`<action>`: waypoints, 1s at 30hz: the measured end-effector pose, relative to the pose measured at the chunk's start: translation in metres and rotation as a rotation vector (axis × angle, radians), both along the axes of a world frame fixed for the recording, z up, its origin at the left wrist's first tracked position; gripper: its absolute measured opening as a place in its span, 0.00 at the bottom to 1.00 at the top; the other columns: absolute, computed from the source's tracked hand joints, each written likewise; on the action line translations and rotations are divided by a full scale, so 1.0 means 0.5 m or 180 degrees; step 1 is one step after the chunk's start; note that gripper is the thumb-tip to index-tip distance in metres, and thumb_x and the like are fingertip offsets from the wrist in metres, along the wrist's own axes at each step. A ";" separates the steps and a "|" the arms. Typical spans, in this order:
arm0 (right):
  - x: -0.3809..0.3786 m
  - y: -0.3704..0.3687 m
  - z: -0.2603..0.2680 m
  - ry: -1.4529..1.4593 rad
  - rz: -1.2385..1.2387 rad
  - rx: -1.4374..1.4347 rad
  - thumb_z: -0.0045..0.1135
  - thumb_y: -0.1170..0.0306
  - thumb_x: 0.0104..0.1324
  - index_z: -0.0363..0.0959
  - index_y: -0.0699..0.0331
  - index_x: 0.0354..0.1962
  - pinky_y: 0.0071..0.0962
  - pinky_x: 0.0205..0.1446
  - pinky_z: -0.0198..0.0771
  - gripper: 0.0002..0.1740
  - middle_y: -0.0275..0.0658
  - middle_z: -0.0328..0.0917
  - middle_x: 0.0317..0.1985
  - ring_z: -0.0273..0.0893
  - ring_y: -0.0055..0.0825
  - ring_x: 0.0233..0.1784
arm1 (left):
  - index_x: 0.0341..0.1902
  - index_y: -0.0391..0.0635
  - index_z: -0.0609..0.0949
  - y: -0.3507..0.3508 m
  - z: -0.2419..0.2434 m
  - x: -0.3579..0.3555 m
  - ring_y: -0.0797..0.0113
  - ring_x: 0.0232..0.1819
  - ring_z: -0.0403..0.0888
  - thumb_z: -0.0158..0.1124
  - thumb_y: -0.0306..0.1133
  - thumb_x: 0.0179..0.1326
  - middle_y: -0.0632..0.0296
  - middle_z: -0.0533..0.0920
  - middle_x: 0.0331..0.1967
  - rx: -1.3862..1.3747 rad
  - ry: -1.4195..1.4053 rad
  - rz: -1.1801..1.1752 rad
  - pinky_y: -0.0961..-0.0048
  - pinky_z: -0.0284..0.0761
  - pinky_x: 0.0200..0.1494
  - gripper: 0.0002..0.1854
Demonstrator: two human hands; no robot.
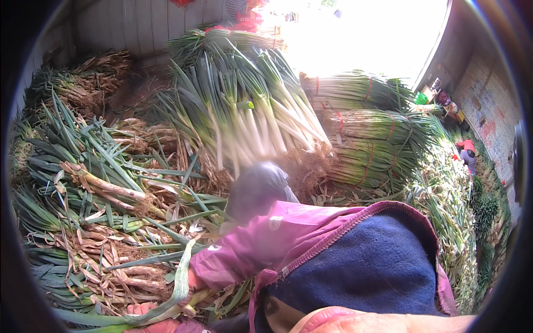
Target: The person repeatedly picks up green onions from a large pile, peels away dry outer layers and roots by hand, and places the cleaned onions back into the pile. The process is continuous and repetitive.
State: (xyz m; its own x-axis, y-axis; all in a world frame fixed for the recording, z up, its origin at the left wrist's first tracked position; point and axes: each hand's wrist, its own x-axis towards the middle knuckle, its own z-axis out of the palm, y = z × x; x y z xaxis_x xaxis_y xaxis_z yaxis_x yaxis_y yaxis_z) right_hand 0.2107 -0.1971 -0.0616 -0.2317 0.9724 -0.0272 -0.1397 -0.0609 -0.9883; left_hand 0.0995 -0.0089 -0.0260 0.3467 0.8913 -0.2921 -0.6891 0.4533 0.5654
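Note:
My right hand [194, 284], at the end of a purple sleeve, grips a green onion [181, 272] whose pale green leaf bends up beside the wrist. The leaf partly hides the fingers. At the lower left edge my left hand [156, 326] closes around the same onion, its stalk or leaves passing between fingers and palm. Just beyond both hands lie loose green onions [143, 283] with dry brown leaves and roots. A thicker onion with a rooty end [112, 187] rests on the heap farther up.
My dark-clad knee [260, 187] is in front of a stack of cleaned large green onions [258, 120]. Bundles tied with red bands [366, 125] lie right of it. Trimmed leaves [445, 216] cover the right side. A person in red [467, 147] is at the far right.

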 end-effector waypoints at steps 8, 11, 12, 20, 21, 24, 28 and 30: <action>0.043 0.023 0.061 -0.2080 0.1256 0.0724 0.59 0.64 0.57 0.73 0.64 0.40 0.28 0.27 0.71 0.16 0.39 0.78 0.27 0.76 0.26 0.28 | 0.51 0.36 0.72 -0.006 -0.006 0.021 0.66 0.44 0.73 0.61 0.43 0.60 0.57 0.76 0.40 -0.0110 -0.0127 -0.0215 0.65 0.74 0.54 0.24; 0.039 0.027 0.063 -0.3410 -0.1227 0.0393 0.57 0.53 0.55 0.71 0.61 0.46 0.35 0.35 0.70 0.26 0.42 0.78 0.29 0.77 0.33 0.32 | 0.51 0.36 0.73 -0.009 -0.025 0.041 0.67 0.43 0.74 0.61 0.42 0.60 0.58 0.76 0.39 -0.0233 -0.0209 -0.0476 0.65 0.75 0.54 0.23; 0.036 0.021 0.063 -0.3781 -0.1866 0.0084 0.56 0.49 0.55 0.71 0.60 0.47 0.37 0.38 0.70 0.29 0.43 0.78 0.29 0.77 0.35 0.34 | 0.50 0.36 0.73 -0.009 -0.030 0.047 0.67 0.43 0.74 0.61 0.42 0.60 0.58 0.76 0.38 -0.0255 -0.0225 -0.0536 0.66 0.75 0.53 0.23; 0.063 -0.058 0.127 -0.2016 -0.0396 -0.1883 0.60 0.45 0.48 0.76 0.62 0.36 0.39 0.38 0.70 0.29 0.45 0.77 0.27 0.77 0.38 0.35 | 0.47 0.35 0.73 -0.015 0.039 0.030 0.70 0.37 0.73 0.62 0.37 0.59 0.63 0.76 0.33 -0.0300 -0.0533 0.0202 0.68 0.77 0.52 0.19; 0.070 -0.064 0.140 -0.2538 -0.0565 -0.1158 0.59 0.44 0.49 0.76 0.61 0.36 0.39 0.38 0.71 0.29 0.44 0.77 0.26 0.77 0.40 0.34 | 0.49 0.36 0.73 -0.030 0.041 0.033 0.66 0.41 0.73 0.56 0.45 0.61 0.58 0.76 0.37 0.0047 -0.0387 0.0227 0.65 0.73 0.53 0.23; 0.071 -0.065 0.158 -0.3097 -0.0839 -0.0733 0.55 0.42 0.53 0.76 0.58 0.39 0.38 0.46 0.70 0.29 0.44 0.79 0.31 0.78 0.41 0.40 | 0.45 0.40 0.75 -0.084 0.013 0.045 0.68 0.36 0.73 0.45 0.56 0.64 0.61 0.75 0.31 0.0922 0.0376 -0.0832 0.65 0.74 0.42 0.27; 0.067 -0.048 0.154 -0.3730 -0.0853 -0.1407 0.53 0.46 0.58 0.74 0.58 0.44 0.36 0.49 0.70 0.27 0.44 0.79 0.33 0.77 0.40 0.42 | 0.46 0.44 0.76 -0.148 -0.041 0.070 0.64 0.39 0.77 0.51 0.47 0.62 0.59 0.77 0.40 0.0870 0.0096 -0.1207 0.66 0.75 0.40 0.20; 0.068 -0.043 0.141 -0.3666 -0.1243 -0.0930 0.52 0.50 0.61 0.65 0.60 0.55 0.30 0.50 0.69 0.30 0.43 0.78 0.43 0.76 0.31 0.45 | 0.41 0.41 0.80 -0.180 -0.044 0.093 0.67 0.40 0.77 0.56 0.45 0.61 0.56 0.80 0.42 0.1282 0.0864 -0.2008 0.68 0.74 0.43 0.18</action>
State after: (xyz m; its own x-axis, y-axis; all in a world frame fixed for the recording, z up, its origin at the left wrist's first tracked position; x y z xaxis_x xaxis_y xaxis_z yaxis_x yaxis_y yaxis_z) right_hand 0.2444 -0.2185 0.0090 0.3724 0.8942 -0.2485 0.7383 -0.4477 -0.5045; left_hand 0.1462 -0.0988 -0.0481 0.7842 0.6055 -0.1357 -0.1852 0.4370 0.8802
